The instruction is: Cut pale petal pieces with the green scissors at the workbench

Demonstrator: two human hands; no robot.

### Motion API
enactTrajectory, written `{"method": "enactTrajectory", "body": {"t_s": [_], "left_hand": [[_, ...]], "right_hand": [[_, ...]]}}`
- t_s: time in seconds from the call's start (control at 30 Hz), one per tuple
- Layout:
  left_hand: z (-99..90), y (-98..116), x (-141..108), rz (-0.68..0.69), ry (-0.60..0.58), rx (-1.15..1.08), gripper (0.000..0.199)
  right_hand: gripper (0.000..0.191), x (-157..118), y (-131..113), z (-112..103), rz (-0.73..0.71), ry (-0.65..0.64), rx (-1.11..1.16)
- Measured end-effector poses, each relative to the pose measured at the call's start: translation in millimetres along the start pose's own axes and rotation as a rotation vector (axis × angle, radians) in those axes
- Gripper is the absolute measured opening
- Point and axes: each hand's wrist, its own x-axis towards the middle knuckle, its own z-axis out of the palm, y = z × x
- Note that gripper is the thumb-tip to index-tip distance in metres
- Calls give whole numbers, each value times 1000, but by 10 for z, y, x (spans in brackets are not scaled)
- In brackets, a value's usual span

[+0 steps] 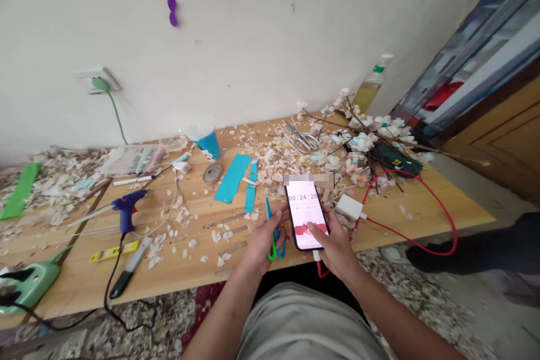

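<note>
My left hand [260, 239] is closed around small scissors [272, 251] with a green and a blue handle loop, their tip pointing away from me. Its fingers also reach to the left edge of a phone [304, 215]. My right hand [340, 246] grips the phone from the right, its thumb over the lower screen. The lit screen reads 00:24:28. A red charging cable [322, 270] with a white plug end runs into the phone's bottom edge. A white charger block [349, 207] lies just right of the phone.
Pale scraps [276, 160] cover much of the wooden table. Beyond my hands lie blue strips [233, 177], larger scissors [304, 142] and flowering branches [367, 138]. Leftward are a blue cup [207, 143], glue gun [126, 211], utility knife [130, 267] and green power strip [36, 287]. A bottle [371, 87] stands at the wall.
</note>
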Motion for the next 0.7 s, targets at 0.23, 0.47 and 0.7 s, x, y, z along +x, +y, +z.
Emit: {"method": "enactTrajectory", "body": {"t_s": [0.23,0.47,0.7], "left_hand": [[-45,-52,78,65,46,-21,56],[-55,-10,72,121,76,-7,55],[-32,-15,47,136,63,21,51]], "right_hand": [[66,8,4,-21,46,-89,101],[80,-44,-65,-27,67,-161,126],[64,5,-109,-39,46,-66,-26]]}}
